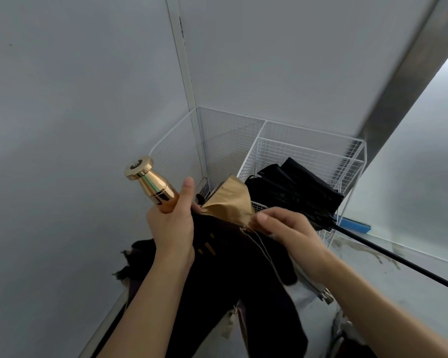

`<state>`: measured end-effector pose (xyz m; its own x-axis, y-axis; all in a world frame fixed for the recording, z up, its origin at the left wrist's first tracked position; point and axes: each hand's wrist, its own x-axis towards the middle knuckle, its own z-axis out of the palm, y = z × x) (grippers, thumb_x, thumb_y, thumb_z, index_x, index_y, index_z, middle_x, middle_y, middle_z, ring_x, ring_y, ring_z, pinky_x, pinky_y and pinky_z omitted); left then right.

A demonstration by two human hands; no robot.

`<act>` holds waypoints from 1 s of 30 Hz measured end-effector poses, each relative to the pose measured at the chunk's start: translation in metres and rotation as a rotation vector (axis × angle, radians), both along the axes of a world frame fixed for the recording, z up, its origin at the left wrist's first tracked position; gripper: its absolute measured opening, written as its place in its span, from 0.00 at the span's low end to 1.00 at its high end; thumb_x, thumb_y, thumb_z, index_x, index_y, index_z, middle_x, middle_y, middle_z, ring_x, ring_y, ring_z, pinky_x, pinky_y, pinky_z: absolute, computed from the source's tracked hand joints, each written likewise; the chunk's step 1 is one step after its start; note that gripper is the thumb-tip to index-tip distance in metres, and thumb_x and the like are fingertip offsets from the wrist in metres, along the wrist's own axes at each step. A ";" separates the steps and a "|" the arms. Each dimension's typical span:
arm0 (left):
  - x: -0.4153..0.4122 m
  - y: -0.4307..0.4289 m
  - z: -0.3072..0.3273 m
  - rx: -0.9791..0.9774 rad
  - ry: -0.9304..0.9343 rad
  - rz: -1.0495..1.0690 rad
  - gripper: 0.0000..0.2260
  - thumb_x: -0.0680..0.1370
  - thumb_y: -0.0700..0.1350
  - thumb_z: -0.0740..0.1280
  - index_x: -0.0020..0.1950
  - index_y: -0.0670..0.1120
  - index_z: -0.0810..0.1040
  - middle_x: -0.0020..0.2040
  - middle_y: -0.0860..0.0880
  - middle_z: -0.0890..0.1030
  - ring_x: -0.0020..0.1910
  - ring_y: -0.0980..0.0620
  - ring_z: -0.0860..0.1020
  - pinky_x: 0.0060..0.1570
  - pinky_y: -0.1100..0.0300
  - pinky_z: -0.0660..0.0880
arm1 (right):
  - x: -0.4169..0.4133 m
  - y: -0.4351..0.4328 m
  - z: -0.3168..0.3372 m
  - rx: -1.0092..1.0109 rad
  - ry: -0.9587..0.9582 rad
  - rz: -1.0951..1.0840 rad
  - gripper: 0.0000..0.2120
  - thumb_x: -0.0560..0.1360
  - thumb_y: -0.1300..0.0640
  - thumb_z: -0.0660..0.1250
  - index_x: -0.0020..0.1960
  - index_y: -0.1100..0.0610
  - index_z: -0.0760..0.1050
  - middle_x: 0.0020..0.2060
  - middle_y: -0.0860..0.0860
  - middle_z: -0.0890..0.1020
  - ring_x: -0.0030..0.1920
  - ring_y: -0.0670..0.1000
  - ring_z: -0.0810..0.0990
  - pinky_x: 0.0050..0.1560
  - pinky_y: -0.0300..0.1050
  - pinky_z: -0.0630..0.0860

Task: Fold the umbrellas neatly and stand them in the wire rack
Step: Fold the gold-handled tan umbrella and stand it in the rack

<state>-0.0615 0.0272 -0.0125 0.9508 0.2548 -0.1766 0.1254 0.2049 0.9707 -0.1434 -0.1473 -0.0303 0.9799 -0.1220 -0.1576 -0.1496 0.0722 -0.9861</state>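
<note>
The wire rack (pixel 269 140) stood white in the corner where the two grey walls (pixel 75 99) met, split into two compartments. Just in front of the rack the person held a dark umbrella (pixel 230 267), with its canopy hanging loose and crumpled below the hands.

The left hand (pixel 171 228) was wrapped round the base of the umbrella's gold handle (pixel 150 182). The thumb lay up along the handle, and the shiny flared knob pointed up and away from the rack's front rim, toward the wall.

The right hand (pixel 290 233) was closer to the rack. Its thumb and curled fingers pinched a fold of the canopy where the gold lining (pixel 230 202) had turned outward. That flap stood up against the rack's near edge, though I could not tell whether it touched the wire.

A black umbrella (pixel 295 187) lay half-folded and tilted in the rack's compartment on the person's right. Its thin black shaft (pixel 398 262) stuck out over the front rim and ran well clear of the rack above the pale floor (pixel 411 293). A blue strip (pixel 354 224) lay on the floor at the rack's foot, just beside that same compartment. The other compartment, nearer the corner, showed only wire mesh from where I stood.
</note>
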 end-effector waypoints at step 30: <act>-0.013 -0.015 0.002 -0.206 0.025 -0.211 0.11 0.60 0.42 0.80 0.29 0.49 0.78 0.32 0.48 0.79 0.39 0.47 0.78 0.54 0.45 0.79 | 0.002 0.013 -0.022 -0.384 0.058 0.093 0.05 0.75 0.55 0.73 0.49 0.47 0.83 0.38 0.44 0.83 0.33 0.40 0.77 0.37 0.33 0.73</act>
<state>-0.0746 0.0122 -0.0109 0.9735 0.0086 -0.2284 0.2096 0.3646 0.9072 -0.1416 -0.1340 -0.0525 0.9803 -0.0943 -0.1736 -0.1948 -0.3165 -0.9284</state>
